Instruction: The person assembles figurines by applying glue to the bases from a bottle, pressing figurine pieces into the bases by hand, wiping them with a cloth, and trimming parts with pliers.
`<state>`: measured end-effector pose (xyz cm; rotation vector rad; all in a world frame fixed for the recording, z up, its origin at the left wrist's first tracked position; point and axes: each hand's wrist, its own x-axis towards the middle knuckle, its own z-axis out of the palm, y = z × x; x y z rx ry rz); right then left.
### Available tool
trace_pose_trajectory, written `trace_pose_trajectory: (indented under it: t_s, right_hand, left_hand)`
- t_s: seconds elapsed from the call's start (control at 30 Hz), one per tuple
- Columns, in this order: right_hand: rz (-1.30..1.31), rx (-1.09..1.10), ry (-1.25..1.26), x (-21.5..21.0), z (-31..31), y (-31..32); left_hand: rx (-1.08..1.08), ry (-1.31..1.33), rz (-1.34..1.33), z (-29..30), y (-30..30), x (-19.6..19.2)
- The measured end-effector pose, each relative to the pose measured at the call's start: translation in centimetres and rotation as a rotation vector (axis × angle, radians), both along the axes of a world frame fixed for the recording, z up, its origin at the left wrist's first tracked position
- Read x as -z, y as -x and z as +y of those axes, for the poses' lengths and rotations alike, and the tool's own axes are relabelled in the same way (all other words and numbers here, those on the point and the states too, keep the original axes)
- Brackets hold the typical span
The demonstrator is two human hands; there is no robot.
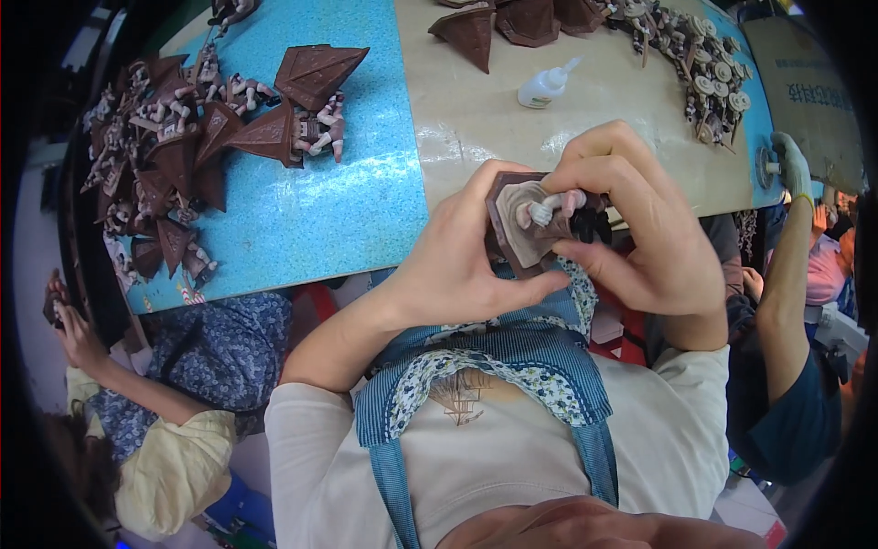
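Note:
Between my hands, just off the table's near edge, is a small painted figurine (549,212) in beige, pink and black, lying against an angular brown piece (500,194). My left hand (448,247) grips the brown piece from its left side, thumb along the lower edge. The fingers and thumb of my right hand (640,215) pinch the figurine from the right. Whether the two parts are joined cannot be seen. Beyond them on the table lies a small white squeeze bottle (541,89) with a narrow nozzle.
At left, on the blue table covering (375,174), lies a heap of brown pointed pieces with figurines (174,146). More brown pieces (529,20) and several figurines with round beige tops (718,78) lie at the far side. People sit on both sides; one gloved hand (792,165) is at right.

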<state>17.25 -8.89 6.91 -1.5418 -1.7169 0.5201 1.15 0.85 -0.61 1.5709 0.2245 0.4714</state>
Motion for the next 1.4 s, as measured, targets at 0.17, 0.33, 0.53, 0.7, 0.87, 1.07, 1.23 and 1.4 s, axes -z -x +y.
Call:
trace_pose_trajectory:
  t_s: [0.17,0.33,0.53,0.7,0.87,1.07,1.23,1.4]
  right_hand:
    - [-0.179,-0.286,-0.145,0.4,0.8,-1.7]
    - [-0.17,-0.145,-0.32,1.4,0.3,-0.4]
    - [0.113,0.369,-0.381,5.4,0.6,-2.4]
    - [0.093,0.493,-0.1,7.6,3.1,-2.4]
    - [0.159,0.472,-0.034,9.5,3.9,-2.9]
    - [0.485,0.483,-0.103,9.0,2.8,-2.4]
    - [0.706,0.406,-0.108,8.2,0.5,-2.7]
    - [0.684,0.378,-0.099,6.2,-1.7,-2.8]
  left_hand:
    - [0.265,0.52,0.046,0.5,0.4,-0.6]
    - [0.423,0.755,0.029,1.6,2.0,-1.6]
    - [-0.696,-0.54,0.043,8.9,6.1,-6.9]
    - [-1.135,-1.679,0.609,14.6,8.1,-5.4]
    - [-0.699,-0.953,0.359,9.8,0.9,-6.0]
    - [-0.358,-0.903,0.47,10.2,-6.5,-1.8]
    - [-0.33,-1.007,0.493,6.9,-5.4,-1.1]
    - [-0.195,-0.79,0.304,3.7,-2.3,-0.8]
